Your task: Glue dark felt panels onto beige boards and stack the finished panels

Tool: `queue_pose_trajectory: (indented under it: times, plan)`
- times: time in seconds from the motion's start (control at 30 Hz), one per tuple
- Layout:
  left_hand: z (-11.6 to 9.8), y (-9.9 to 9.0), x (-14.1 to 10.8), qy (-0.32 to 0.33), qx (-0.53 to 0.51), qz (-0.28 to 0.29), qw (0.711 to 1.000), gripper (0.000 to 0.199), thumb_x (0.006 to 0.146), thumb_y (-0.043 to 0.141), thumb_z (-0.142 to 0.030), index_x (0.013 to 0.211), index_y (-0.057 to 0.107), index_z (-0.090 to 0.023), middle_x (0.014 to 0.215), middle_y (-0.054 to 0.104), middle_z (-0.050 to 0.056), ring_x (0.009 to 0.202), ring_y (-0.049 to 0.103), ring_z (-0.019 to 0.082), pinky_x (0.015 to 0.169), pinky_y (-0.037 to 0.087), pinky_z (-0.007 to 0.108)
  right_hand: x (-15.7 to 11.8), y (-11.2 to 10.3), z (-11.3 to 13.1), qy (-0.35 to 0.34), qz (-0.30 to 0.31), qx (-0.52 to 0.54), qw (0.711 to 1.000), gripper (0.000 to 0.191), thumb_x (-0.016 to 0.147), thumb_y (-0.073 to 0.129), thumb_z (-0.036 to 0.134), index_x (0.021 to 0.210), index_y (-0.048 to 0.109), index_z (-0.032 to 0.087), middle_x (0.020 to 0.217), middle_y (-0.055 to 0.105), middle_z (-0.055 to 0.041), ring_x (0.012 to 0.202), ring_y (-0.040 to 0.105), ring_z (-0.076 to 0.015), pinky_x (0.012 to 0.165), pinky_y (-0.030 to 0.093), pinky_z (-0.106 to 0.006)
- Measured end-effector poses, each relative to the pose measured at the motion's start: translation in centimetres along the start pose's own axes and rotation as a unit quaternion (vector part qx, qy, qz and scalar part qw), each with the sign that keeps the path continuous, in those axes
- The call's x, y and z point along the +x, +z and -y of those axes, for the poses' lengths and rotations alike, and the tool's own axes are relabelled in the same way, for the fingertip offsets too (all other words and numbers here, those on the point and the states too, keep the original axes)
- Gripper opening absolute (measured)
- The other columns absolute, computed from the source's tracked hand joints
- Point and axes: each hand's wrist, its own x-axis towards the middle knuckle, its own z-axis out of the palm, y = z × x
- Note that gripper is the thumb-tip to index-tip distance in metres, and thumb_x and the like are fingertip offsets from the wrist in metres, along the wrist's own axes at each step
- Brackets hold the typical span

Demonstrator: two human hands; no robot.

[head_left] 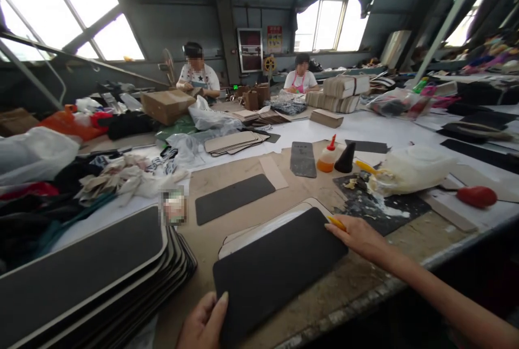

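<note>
A black rectangular panel with rounded corners (279, 270) lies slanted in front of me, partly over pale panels (265, 230) with a whitish surface. My left hand (204, 321) pinches its near left edge, thumb on top. At the panel's far right corner is my right hand (363, 238), closed around a slim yellow tool (336, 223), its fingers also at the panel's edge. How far those fingers reach under the panel is hidden. Another black panel (235, 198) lies flat beyond. To the left rises a stack of dark panels with pale borders (85, 246).
A plastic bag of white paste (417, 170) sits on a smeared black sheet (365, 208). Near it stand an orange bottle with a red nozzle (326, 157) and a black cone (345, 159). A red object (476, 196) lies right. Two people sit across the table.
</note>
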Motion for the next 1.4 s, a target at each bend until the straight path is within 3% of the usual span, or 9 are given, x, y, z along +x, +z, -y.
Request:
queue_pose_trajectory:
  times: [0.1,0.2,0.47,0.63,0.8,1.13,1.27,1.4]
  plan:
    - [-0.3,0.5,2.1,0.032,0.086,0.008,0.996,0.049,0.062,0.054,-0.066,0.049,0.038,-0.021,0.042,0.040,-0.005,0.041,0.036,0.010,0.044,0.030,0.022,3.3,-0.2,0.1,-0.002,0.031,-0.079,0.996,0.026,0.090,0.037,0.036,0.086,0.056,0.017,0.086,0.065,-0.0089,0.082,0.061,-0.0213,0.070,0.039,-0.028]
    - [-0.1,1.0,3.2,0.031,0.157,0.002,0.987,0.045,0.067,0.047,-0.063,0.049,0.040,-0.021,0.042,0.044,-0.003,0.043,0.042,0.013,0.047,0.031,0.024,5.2,0.4,-0.1,0.008,0.074,-0.132,0.988,0.025,0.090,0.038,0.034,0.086,0.056,0.018,0.086,0.065,-0.0091,0.082,0.061,-0.0221,0.068,0.038,-0.028]
    - [-0.6,1.4,2.6,0.034,0.283,-0.027,0.958,0.035,0.079,0.038,-0.046,0.054,0.041,-0.022,0.051,0.052,0.001,0.053,0.051,0.017,0.054,0.030,0.026,6.2,2.7,-2.5,-0.034,0.070,-0.136,0.988,0.023,0.088,0.040,0.035,0.083,0.055,0.019,0.081,0.066,-0.0081,0.075,0.063,-0.0210,0.065,0.041,-0.028]
    - [-1.1,1.4,2.8,0.013,0.276,-0.022,0.961,0.032,0.080,0.036,-0.042,0.055,0.040,-0.022,0.055,0.054,0.003,0.055,0.052,0.018,0.054,0.029,0.027,6.7,3.6,-4.1,-0.086,0.031,-0.094,0.991,0.024,0.084,0.043,0.039,0.080,0.059,0.021,0.076,0.067,-0.0067,0.069,0.063,-0.0221,0.063,0.045,-0.030]
    - [-0.9,1.4,3.0,0.009,0.252,-0.030,0.967,0.033,0.078,0.038,-0.042,0.052,0.039,-0.022,0.051,0.052,0.003,0.051,0.049,0.016,0.052,0.028,0.026,7.1,3.9,-4.6,-0.087,0.044,-0.083,0.992,0.024,0.083,0.043,0.040,0.078,0.059,0.023,0.072,0.066,-0.0066,0.065,0.063,-0.0227,0.061,0.046,-0.031]
    - [-0.4,1.0,3.5,-0.004,0.229,-0.007,0.973,0.035,0.075,0.038,-0.050,0.053,0.040,-0.023,0.043,0.049,0.000,0.040,0.048,0.015,0.047,0.031,0.026,6.0,2.3,-1.3,-0.051,0.085,-0.109,0.989,0.022,0.087,0.040,0.033,0.085,0.056,0.019,0.084,0.065,-0.0091,0.075,0.061,-0.0205,0.067,0.042,-0.028]
    - [-0.7,0.7,3.1,0.036,0.275,-0.071,0.958,0.033,0.071,0.046,-0.051,0.054,0.041,-0.023,0.045,0.051,-0.001,0.045,0.050,0.017,0.050,0.031,0.027,5.8,2.1,-0.8,-0.030,0.099,-0.132,0.986,0.020,0.088,0.041,0.033,0.087,0.055,0.018,0.086,0.065,-0.0095,0.078,0.060,-0.0201,0.067,0.039,-0.026]
    - [-1.0,0.4,2.8,0.043,0.247,-0.122,0.960,0.034,0.066,0.052,-0.053,0.078,0.053,-0.021,0.060,0.060,0.002,0.060,0.059,0.022,0.059,0.039,0.030,5.7,1.7,-0.5,-0.040,0.102,-0.128,0.986,0.020,0.089,0.041,0.031,0.090,0.055,0.018,0.090,0.065,-0.0099,0.082,0.060,-0.0199,0.068,0.039,-0.025]
